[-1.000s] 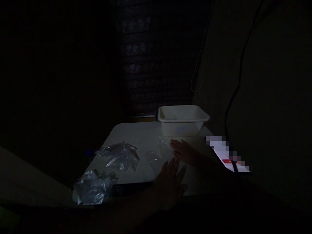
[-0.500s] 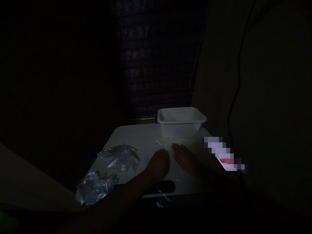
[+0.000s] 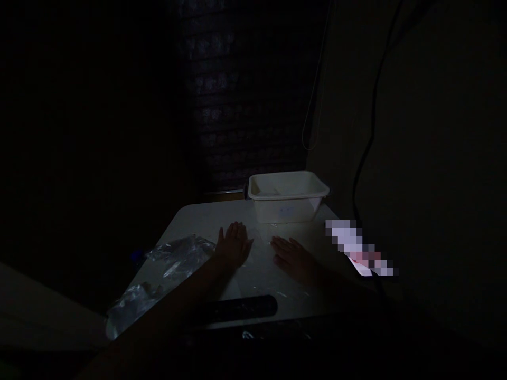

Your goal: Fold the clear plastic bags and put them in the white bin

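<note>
In dim light, my left hand [image 3: 233, 246] lies flat on the white table [image 3: 206, 214] with its fingers spread. Across from it, my right hand [image 3: 293, 258] also rests flat, fingers stretched out toward the left. Under and between the hands a thin sheet of clear plastic film [image 3: 273, 292] seems to cover part of the tabletop; its glints show, but its outline is hard to make out. A crumpled clear plastic bag [image 3: 180, 258] lies beside my left forearm. Another crumpled piece of clear plastic [image 3: 132, 306] sits at the table's near left corner, partly behind that forearm.
A white plastic tub [image 3: 287, 208] stands at the table's back edge. A lit, blurred-out screen [image 3: 360, 266] is at the right edge. A dark slot [image 3: 253, 306] runs along the near edge. A black cable [image 3: 366, 148] hangs at right before a dark blind [image 3: 214, 113].
My left hand has moved left and away from me, and its fingers have gone from bunched to spread. My right hand stays nearly in place. The view has shifted slightly.
</note>
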`<state>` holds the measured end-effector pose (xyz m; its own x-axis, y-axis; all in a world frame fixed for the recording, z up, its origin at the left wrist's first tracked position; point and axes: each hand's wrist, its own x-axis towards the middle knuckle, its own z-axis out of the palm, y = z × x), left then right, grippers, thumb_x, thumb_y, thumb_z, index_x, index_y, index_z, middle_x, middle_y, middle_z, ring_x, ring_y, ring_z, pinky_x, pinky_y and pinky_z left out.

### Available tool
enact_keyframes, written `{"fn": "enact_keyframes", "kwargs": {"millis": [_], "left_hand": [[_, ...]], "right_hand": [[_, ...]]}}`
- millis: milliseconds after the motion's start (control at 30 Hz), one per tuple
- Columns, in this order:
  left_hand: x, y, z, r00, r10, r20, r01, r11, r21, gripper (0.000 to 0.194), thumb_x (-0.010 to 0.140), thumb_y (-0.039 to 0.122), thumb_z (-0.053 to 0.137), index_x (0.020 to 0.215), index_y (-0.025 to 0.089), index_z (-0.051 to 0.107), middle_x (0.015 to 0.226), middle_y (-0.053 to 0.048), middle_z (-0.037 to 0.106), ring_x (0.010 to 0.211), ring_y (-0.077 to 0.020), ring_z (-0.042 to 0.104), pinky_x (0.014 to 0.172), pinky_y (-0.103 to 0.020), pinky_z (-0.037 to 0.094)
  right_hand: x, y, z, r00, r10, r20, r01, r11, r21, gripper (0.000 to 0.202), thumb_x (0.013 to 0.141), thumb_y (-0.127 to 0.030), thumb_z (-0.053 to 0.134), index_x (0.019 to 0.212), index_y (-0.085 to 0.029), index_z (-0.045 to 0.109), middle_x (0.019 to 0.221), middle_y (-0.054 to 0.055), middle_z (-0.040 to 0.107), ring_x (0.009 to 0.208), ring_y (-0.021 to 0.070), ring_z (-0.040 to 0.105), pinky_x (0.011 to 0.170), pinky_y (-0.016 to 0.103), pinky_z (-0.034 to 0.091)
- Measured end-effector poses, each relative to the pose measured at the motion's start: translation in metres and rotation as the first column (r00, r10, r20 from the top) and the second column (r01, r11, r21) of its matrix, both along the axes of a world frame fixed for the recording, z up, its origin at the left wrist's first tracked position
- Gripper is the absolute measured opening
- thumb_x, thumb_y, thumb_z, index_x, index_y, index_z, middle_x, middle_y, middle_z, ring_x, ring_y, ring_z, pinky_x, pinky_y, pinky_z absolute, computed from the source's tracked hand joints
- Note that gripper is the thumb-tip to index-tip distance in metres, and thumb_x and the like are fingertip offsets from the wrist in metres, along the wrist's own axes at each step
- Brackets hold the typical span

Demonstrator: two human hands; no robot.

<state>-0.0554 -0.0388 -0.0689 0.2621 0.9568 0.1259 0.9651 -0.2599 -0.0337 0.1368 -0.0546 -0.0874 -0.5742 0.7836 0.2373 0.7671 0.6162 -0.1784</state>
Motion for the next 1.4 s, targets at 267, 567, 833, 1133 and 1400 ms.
{"fn": "enact_keyframes", "kwargs": {"millis": [267,567,833,1133,1400], "left_hand": [[-0.001,-0.05,-0.009,0.939,-0.33,0.1,0.337,0.939,-0.069,0.05,0.083,0.035,0.011,0.125,0.009,0.017,0.132,-0.012,0.016,0.121,-0.0164,0.01,0.096,-0.031,0.017],[-0.006,-0.048,0.005,0.963,-0.27,0.017,0.27,0.962,-0.049,0.054,0.081,0.043,0.016,0.124,0.01,0.022,0.131,-0.012,0.02,0.12,-0.0219,0.013,0.095,-0.039,0.016],[-0.027,-0.064,0.07,0.99,0.136,-0.035,-0.14,0.97,-0.197,0.039,0.078,0.033,0.025,0.074,0.014,0.058,0.074,-0.009,0.06,0.067,-0.0184,0.056,0.057,-0.027,0.039],[-0.041,-0.063,0.063,0.977,0.202,-0.072,-0.209,0.974,-0.09,0.037,0.075,0.038,0.03,0.076,0.016,0.059,0.075,-0.009,0.061,0.069,-0.0197,0.057,0.054,-0.026,0.038],[-0.035,-0.058,0.042,0.918,0.163,0.361,-0.098,0.977,-0.191,0.033,0.075,0.036,0.032,0.078,0.013,0.056,0.074,-0.007,0.06,0.067,-0.0141,0.056,0.055,-0.021,0.037]], "right_hand": [[0.002,-0.001,0.003,1.0,0.011,0.019,-0.012,0.997,0.081,0.043,0.081,-0.031,0.024,0.118,-0.013,0.036,0.125,0.01,0.035,0.116,0.0185,0.027,0.094,0.041,0.021],[0.011,0.018,-0.004,0.984,-0.148,-0.094,0.156,0.985,0.074,0.038,0.08,-0.027,0.026,0.111,-0.015,0.044,0.115,0.009,0.047,0.105,0.0172,0.042,0.086,0.037,0.033],[-0.039,0.046,0.032,0.997,-0.042,-0.057,0.037,0.996,-0.084,0.024,0.072,-0.02,0.038,0.079,-0.02,0.061,0.085,0.002,0.062,0.08,0.0143,0.055,0.073,0.026,0.04],[-0.101,0.044,0.022,0.997,0.059,-0.046,-0.067,0.978,-0.198,0.019,0.065,-0.021,0.049,0.08,-0.017,0.06,0.084,0.006,0.06,0.074,0.0152,0.055,0.063,0.025,0.04],[-0.073,0.058,0.041,0.77,-0.186,-0.611,-0.191,0.846,-0.498,0.009,0.066,-0.019,0.046,0.061,-0.013,0.051,0.055,-0.002,0.054,0.043,0.0047,0.043,0.043,0.017,0.033]]}}
